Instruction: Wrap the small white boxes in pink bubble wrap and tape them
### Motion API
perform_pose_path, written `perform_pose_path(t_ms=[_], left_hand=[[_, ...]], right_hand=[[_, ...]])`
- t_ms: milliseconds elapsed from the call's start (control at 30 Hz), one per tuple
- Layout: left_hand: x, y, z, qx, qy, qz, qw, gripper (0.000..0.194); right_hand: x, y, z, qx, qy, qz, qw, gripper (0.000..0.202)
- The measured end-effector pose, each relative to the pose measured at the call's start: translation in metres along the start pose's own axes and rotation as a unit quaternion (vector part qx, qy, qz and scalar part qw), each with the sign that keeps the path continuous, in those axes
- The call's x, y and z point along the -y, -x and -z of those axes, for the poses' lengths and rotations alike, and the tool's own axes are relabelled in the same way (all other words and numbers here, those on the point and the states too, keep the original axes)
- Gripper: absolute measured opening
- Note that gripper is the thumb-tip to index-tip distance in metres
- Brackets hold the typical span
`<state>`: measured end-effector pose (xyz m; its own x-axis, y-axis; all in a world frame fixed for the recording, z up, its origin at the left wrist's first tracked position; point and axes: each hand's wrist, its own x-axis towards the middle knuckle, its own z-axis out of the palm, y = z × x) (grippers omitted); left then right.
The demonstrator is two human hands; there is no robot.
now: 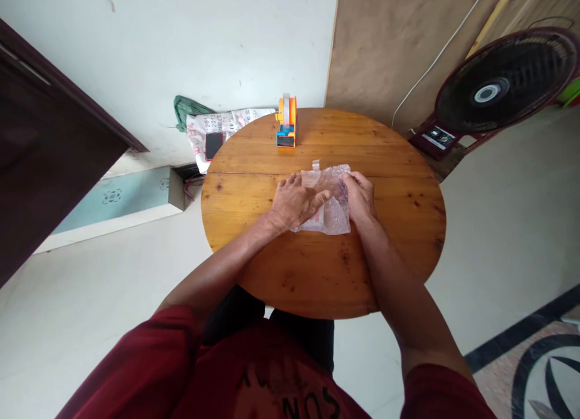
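Note:
A sheet of clear bubble wrap (336, 216) lies on the round wooden table, folded around something pale that I cannot make out. My left hand (296, 202) rests flat on its left part, fingers stretched out and thumb reaching to the right. At the right edge, my right hand (361, 195) has its fingers closed on the bubble wrap. A short strip of clear tape (316, 164) sticks up at the far edge of the wrap. Beyond it stands an orange and blue tape dispenser (286, 121) with a roll of tape in it.
The wooden table (290, 280) has a rounded edge close to my body. Behind its left side lie a printed white bag (240, 118), a dark phone-like object (214, 146) and a green bag (188, 109). A large fan (502, 83) stands at the right by the wall.

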<state>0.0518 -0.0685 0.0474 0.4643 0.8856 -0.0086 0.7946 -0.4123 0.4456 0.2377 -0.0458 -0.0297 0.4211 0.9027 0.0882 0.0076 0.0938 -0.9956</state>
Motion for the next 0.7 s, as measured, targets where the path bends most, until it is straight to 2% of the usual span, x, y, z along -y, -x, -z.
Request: perform_pose_path(t_ms=[100, 200, 300, 367, 433, 533, 700], left_hand=[[0.019, 0.0, 0.001, -0.054, 0.054, 0.025, 0.997, 0.064], [0.048, -0.001, -0.004, -0.128, 0.176, 0.041, 0.975, 0.063], [0.074, -0.009, -0.016, -0.184, 0.342, 0.082, 0.918, 0.046], [0.086, -0.015, -0.023, -0.193, 0.42, 0.104, 0.881, 0.033], [0.091, -0.021, -0.027, -0.192, 0.458, 0.117, 0.86, 0.027], [0.093, -0.024, -0.028, -0.173, 0.462, 0.122, 0.861, 0.028], [0.097, -0.025, -0.03, -0.149, 0.384, 0.082, 0.908, 0.031]], right_hand=[[-0.001, -0.002, 0.0, 0.004, 0.014, -0.01, 1.0, 0.022], [0.001, -0.003, 0.004, 0.002, 0.08, 0.032, 0.996, 0.024], [0.003, -0.004, 0.009, -0.009, 0.153, 0.099, 0.983, 0.025], [0.003, -0.005, 0.011, -0.016, 0.182, 0.122, 0.976, 0.024], [0.002, -0.007, 0.012, -0.018, 0.209, 0.132, 0.969, 0.024], [0.002, -0.009, 0.011, -0.021, 0.261, 0.147, 0.954, 0.023], [0.006, -0.007, 0.017, -0.026, 0.397, 0.131, 0.908, 0.027]])
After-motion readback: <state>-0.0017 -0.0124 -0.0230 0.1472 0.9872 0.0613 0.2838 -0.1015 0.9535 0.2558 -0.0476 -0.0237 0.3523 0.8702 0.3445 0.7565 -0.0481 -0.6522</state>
